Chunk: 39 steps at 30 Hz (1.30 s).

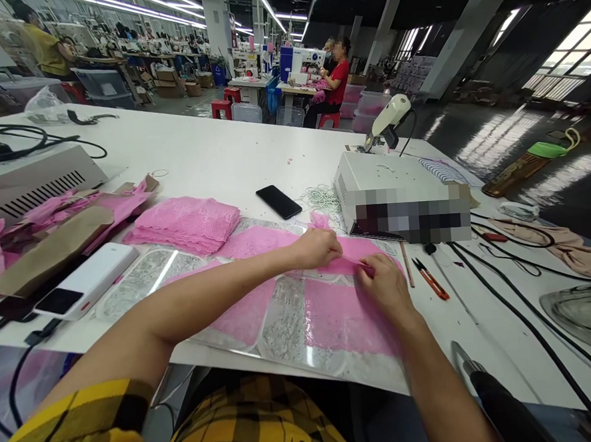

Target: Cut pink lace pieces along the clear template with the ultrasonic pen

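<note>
My left hand (316, 248) pinches a piece of pink lace fabric (350, 249), its arm reaching across the front of the table. Close by on the right, my right hand (385, 283) grips the edge of the same piece between thumb and fingers. Under both hands lies a clear template sheet (285, 308) with rounded panels. More pink lace pieces (351, 314) lie flat over it. A folded stack of pink lace (185, 224) rests behind my left forearm.
A black phone (278, 202) lies behind the lace. At right are a grey control box (393, 175), orange thread snips (430, 279), black cables (528, 340) and a black-handled tool (491, 389). A white power bank (89, 281) and brown paper (57, 249) are at left.
</note>
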Tool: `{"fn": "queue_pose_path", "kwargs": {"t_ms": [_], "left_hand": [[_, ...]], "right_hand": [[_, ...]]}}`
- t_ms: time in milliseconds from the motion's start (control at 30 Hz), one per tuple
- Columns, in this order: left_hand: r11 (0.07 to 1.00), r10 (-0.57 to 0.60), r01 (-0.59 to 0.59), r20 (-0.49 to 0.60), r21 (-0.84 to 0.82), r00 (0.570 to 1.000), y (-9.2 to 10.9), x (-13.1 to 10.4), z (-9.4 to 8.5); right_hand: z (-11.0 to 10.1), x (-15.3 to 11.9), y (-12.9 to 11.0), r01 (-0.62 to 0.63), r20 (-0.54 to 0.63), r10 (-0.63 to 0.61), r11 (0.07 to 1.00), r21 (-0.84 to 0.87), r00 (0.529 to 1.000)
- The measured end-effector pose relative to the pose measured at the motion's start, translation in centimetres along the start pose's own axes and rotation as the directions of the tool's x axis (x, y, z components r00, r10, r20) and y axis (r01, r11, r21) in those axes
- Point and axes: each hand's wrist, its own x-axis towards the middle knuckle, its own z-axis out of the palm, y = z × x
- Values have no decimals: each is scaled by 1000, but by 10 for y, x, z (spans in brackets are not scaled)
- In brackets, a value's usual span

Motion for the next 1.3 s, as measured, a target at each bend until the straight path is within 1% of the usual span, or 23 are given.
{"fn": "queue_pose_path", "kwargs": {"t_ms": [100,200,300,367,433,500,567,700,900,1000,1133,1300], "left_hand": [[998,49,-49,15,-35,999,3,-11,-8],[991,122,-117,57,-72,991,11,-32,-10],[979,188,-177,118,-99,975,21,-57,-1],[975,212,-198,154,-105,965,28,-72,8],[973,222,-205,183,-105,958,33,-81,15],[974,220,-203,205,-102,954,37,-85,20],[975,215,-198,222,-96,951,39,-86,22],[978,204,-189,240,-84,949,41,-85,19],[980,196,-183,239,-77,951,43,-87,17],[977,210,-198,232,-74,950,42,-87,18],[974,227,-218,228,-65,947,40,-88,21],[974,227,-219,222,-60,948,40,-90,22]], "right_hand": [[-12,-11,5,10,3,-10,998,-70,1000],[-28,-34,4,40,-3,-41,994,-102,999],[-43,-67,-1,116,-3,-117,986,-118,993],[-50,-87,-2,235,-7,-240,959,-157,971],[-55,-102,-1,313,-11,-320,932,-183,947],[-58,-110,0,353,-13,-362,916,-190,932],[-61,-113,0,381,-14,-391,904,-195,920],[-65,-115,-2,410,-17,-422,889,-203,907],[-70,-119,-3,405,-13,-414,897,-177,910],[-71,-121,0,397,-23,-407,901,-173,913],[-72,-124,1,409,-31,-422,893,-187,906],[-71,-126,0,399,-42,-412,898,-184,910]]}}
